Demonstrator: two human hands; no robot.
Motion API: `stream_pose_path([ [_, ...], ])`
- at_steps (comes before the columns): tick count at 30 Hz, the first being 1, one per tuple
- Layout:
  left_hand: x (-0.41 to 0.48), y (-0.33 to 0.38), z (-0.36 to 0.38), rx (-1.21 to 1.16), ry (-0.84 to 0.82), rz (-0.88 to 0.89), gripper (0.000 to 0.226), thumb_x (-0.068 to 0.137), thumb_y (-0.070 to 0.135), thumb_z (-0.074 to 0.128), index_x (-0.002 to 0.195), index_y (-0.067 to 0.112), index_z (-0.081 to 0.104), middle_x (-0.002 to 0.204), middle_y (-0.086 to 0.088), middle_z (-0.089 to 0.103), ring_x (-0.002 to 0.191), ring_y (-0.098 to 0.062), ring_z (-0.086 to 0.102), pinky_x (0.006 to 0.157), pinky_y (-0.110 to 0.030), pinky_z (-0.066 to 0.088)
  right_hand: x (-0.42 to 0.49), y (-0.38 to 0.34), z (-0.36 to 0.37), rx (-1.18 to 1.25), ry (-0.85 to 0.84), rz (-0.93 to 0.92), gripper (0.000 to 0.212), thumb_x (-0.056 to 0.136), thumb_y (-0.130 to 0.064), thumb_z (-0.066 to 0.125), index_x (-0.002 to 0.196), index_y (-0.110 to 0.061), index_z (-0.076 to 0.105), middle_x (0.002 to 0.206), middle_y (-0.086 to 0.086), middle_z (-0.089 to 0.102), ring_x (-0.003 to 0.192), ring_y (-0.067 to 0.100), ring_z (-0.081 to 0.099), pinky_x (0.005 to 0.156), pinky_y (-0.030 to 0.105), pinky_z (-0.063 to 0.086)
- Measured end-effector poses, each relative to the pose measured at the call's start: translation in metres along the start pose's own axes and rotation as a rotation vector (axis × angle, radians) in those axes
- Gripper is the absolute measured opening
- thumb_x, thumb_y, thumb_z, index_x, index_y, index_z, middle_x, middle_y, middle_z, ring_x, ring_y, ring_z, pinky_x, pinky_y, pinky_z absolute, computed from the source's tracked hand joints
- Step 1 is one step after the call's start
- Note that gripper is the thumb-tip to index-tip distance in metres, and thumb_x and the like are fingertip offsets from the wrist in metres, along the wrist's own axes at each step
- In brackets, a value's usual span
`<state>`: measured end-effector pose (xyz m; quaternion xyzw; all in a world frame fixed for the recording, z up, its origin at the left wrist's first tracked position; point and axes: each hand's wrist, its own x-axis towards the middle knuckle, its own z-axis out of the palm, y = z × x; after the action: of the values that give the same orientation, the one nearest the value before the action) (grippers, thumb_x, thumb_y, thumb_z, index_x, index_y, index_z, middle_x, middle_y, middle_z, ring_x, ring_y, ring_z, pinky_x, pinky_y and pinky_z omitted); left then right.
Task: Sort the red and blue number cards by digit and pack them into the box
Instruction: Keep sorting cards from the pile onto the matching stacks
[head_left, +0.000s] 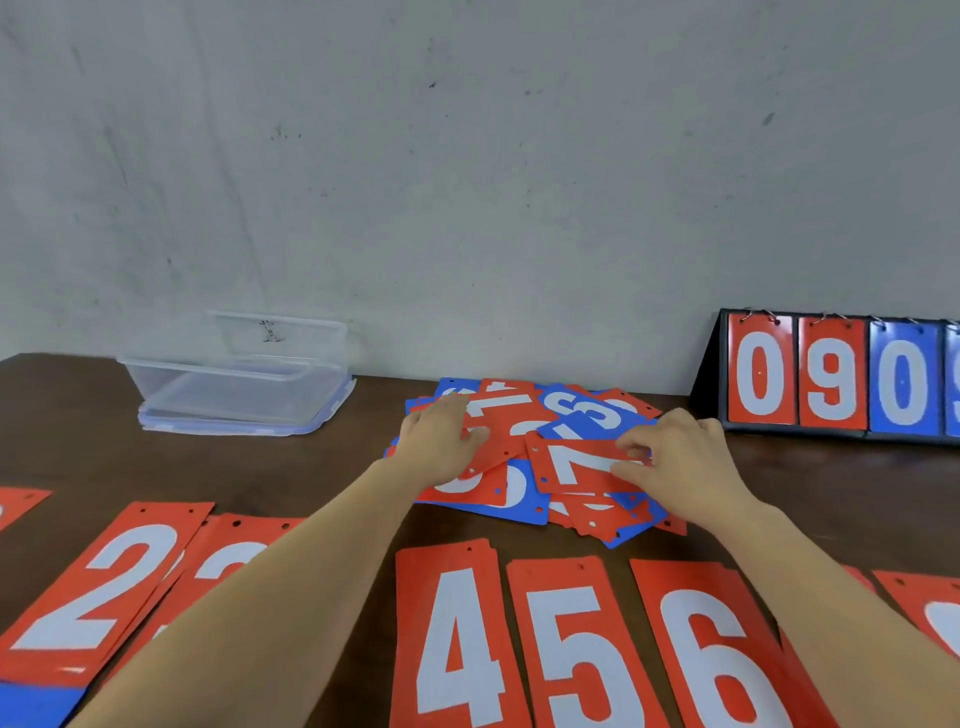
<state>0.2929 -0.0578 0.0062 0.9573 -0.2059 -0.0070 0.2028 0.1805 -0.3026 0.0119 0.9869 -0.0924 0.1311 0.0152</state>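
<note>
A loose heap of red and blue number cards (524, 436) lies mid-table near the wall. My left hand (441, 436) rests flat on the heap's left side, fingers straight. My right hand (675, 457) pinches the right end of a red card showing a 7 (576, 465) on top of the heap. Sorted red stacks lie along the near edge: a 2 (119, 587), another stack partly under my left forearm (234, 556), a 4 (452, 639), a 5 (576, 649) and a 6 (711, 654). The clear plastic box (234, 384) sits open at the back left.
A black flip scoreboard (831, 374) showing 0, 9, 0 stands against the wall at the right. More red cards lie at the far left edge (21, 501) and far right edge (930, 608). The box's lid (280, 332) leans behind it. Dark wooden table (831, 493).
</note>
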Motion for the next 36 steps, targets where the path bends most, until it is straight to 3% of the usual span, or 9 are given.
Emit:
stream_pose_path([
  [3,0.014,-0.008,0.007,0.144,-0.114,0.007,0.059,0.100,0.051,0.036,0.147,0.015,0.030,0.153,-0.004,0.037,0.139,-0.023,0.036,0.117,-0.044,0.019,0.014,-0.007,0.003,0.161,-0.167,0.039,0.072,0.082,-0.063,0.059,0.145,-0.036,0.037,0.146,0.001,0.040,0.138,0.019,0.027,0.110,0.041,0.019],
  [6,0.011,-0.017,0.006,0.298,-0.192,0.100,0.057,0.103,0.049,0.026,0.151,0.017,0.026,0.159,0.000,0.026,0.146,-0.017,0.024,0.120,-0.042,0.009,0.024,-0.010,0.011,0.224,-0.327,0.002,0.090,0.076,-0.070,0.061,0.150,-0.036,0.023,0.154,0.002,0.029,0.144,0.022,0.017,0.114,0.044,0.010],
  [10,-0.001,-0.037,-0.014,0.419,-0.291,0.139,0.050,0.106,0.038,0.020,0.152,0.019,0.027,0.162,0.000,0.020,0.147,-0.018,0.021,0.121,-0.041,0.014,0.024,-0.004,0.017,0.217,-0.334,0.027,0.091,0.077,-0.073,0.056,0.150,-0.029,0.025,0.156,-0.003,0.028,0.144,0.019,0.020,0.114,0.043,0.010],
  [14,-0.020,-0.050,-0.028,0.423,-0.255,0.177,0.042,0.107,0.034,0.029,0.145,0.025,0.044,0.155,0.008,0.037,0.137,-0.014,0.039,0.110,-0.031,0.032,0.023,-0.004,0.015,0.213,-0.312,0.040,0.091,0.077,-0.073,0.056,0.150,-0.029,0.026,0.156,-0.002,0.028,0.144,0.021,0.023,0.114,0.043,0.012],
  [18,-0.031,-0.055,-0.031,0.222,-0.025,0.045,0.033,0.096,0.046,0.051,0.112,0.025,0.070,0.115,0.007,0.069,0.101,-0.014,0.060,0.091,-0.030,0.046,0.024,-0.003,0.015,0.231,-0.293,0.056,0.092,0.074,-0.073,0.059,0.149,-0.030,0.029,0.155,-0.001,0.031,0.143,0.022,0.026,0.113,0.044,0.015],
  [23,-0.017,-0.050,-0.015,0.169,0.013,-0.257,0.083,0.066,0.086,0.055,0.120,0.023,0.058,0.121,-0.001,0.059,0.111,-0.023,0.055,0.098,-0.044,0.045,0.027,0.000,0.021,0.246,-0.291,0.080,0.091,0.073,-0.074,0.060,0.148,-0.031,0.031,0.154,0.000,0.032,0.141,0.023,0.028,0.113,0.047,0.017],
  [27,-0.005,-0.051,-0.013,0.216,-0.033,-0.327,0.107,0.056,0.091,0.059,0.136,0.021,0.046,0.136,-0.007,0.047,0.129,-0.029,0.043,0.107,-0.046,0.034,0.028,0.000,0.022,0.245,-0.307,0.092,0.090,0.073,-0.073,0.060,0.147,-0.029,0.033,0.154,0.000,0.031,0.141,0.022,0.028,0.114,0.047,0.016],
  [32,0.000,-0.055,-0.017,0.146,-0.102,-0.391,0.111,0.051,0.087,0.067,0.135,0.018,0.045,0.137,-0.007,0.048,0.129,-0.029,0.044,0.107,-0.047,0.039,0.031,0.000,0.020,0.210,-0.292,0.099,0.090,0.069,-0.076,0.061,0.142,-0.029,0.041,0.150,-0.001,0.037,0.139,0.022,0.031,0.112,0.047,0.020],
  [36,-0.006,-0.056,-0.023,-0.052,-0.133,-0.368,0.090,0.057,0.069,0.081,0.123,0.016,0.049,0.124,-0.002,0.057,0.111,-0.023,0.056,0.097,-0.041,0.049,0.032,-0.001,0.018,0.199,-0.261,0.125,0.087,0.066,-0.076,0.064,0.136,-0.029,0.044,0.143,-0.001,0.043,0.133,0.022,0.038,0.109,0.047,0.025],
])
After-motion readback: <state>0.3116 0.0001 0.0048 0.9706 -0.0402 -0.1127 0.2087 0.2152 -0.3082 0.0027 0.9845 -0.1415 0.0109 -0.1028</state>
